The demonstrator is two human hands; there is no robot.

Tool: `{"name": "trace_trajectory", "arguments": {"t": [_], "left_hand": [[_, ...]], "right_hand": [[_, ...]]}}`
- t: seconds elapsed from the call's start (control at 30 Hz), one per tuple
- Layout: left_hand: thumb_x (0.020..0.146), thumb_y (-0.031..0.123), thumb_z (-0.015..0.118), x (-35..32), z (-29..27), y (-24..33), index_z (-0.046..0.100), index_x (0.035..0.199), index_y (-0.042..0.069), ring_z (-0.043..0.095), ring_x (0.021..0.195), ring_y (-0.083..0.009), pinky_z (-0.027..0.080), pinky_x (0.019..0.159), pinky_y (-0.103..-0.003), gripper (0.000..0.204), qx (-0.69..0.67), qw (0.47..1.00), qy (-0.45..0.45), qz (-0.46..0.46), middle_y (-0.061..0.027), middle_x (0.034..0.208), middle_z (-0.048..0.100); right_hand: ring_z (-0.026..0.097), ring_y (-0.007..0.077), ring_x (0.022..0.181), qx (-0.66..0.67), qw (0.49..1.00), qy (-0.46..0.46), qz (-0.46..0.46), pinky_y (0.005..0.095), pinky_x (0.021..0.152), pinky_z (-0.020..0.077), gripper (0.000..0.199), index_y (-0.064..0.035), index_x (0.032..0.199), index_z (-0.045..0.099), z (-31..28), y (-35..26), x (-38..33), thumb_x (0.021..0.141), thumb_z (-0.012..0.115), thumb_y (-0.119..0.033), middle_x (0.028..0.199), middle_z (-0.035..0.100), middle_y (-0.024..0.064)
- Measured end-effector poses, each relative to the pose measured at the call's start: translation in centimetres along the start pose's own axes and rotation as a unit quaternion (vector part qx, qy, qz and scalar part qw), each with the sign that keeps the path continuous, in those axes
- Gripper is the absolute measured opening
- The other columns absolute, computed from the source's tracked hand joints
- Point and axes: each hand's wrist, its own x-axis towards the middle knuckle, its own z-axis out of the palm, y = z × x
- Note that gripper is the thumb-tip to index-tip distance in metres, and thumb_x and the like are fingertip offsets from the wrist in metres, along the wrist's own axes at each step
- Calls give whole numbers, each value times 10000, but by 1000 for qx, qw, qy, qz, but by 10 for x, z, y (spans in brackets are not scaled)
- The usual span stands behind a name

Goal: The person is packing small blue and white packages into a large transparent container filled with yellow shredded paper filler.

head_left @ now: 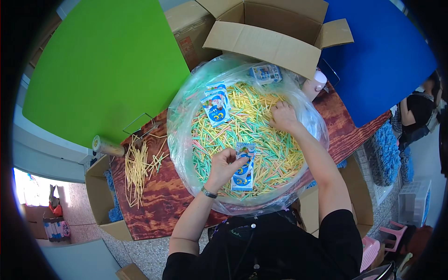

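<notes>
A big clear plastic bag [179, 126], its mouth spread wide, is full of thin pastel sticks [266, 140] in yellow, green and pink. Over its near part, my left hand [225, 167] pinches small blue-and-white packets [243, 179] that overlap, thumb across their front. My right hand [283, 116] reaches into the sticks at the far right, fingers curled down among them. What those fingertips grip, if anything, is hidden. More blue-and-white packets [216, 109] lie on the sticks at the left, and another packet [266, 73] rests on the bag's far edge.
Yellow sticks [135, 172] lie loose on the reddish wooden table [156, 217] at left, near a cylindrical container [107, 145]. An open cardboard box [266, 44] stands behind the bag. Green [102, 70] and blue [373, 56] panels flank it. A pinkish-white container [315, 85] stands at far right.
</notes>
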Motion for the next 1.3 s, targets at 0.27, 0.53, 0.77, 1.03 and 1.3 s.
{"name": "trace_trajectory", "arguments": {"t": [0.27,0.53,0.77,1.03,1.3], "left_hand": [[801,124,763,9,-4,-16,587,821,37,494,650,-38,407,568,-205,197,-42,999,-7,-6,32,724,555],[907,64,624,39,13,21,608,1103,3,624,910,-126,507,841,-295,207,-320,946,-47,-3,-32,1016,655],[935,170,621,65,40,25,542,1228,-8,611,1049,-173,494,918,-351,352,-476,867,-121,-81,-68,1154,623],[911,210,664,62,54,26,592,1080,29,647,857,-136,536,734,-302,258,-405,892,-155,-123,-49,977,664],[922,151,642,44,25,32,584,1122,7,634,904,-127,510,816,-281,253,-433,901,-21,-9,-42,1016,658]], "right_hand": [[511,346,1118,42,996,48,-62,470,960,418,271,10,999,604,-4,13,-7,830,578,-202,1064,596,186],[603,162,627,563,813,-139,-51,306,561,473,207,-33,936,558,-41,-1,-50,978,490,-224,758,614,56],[610,85,603,744,559,-365,-30,192,477,448,255,-62,1022,587,-20,-29,-80,988,522,-306,773,632,14],[579,71,654,766,557,-305,98,164,426,367,162,-97,1006,564,-7,-49,-88,929,633,-221,823,604,12],[469,36,540,810,512,-273,80,155,399,308,246,-83,918,538,-18,-40,-89,988,533,-319,729,517,-28]]}}
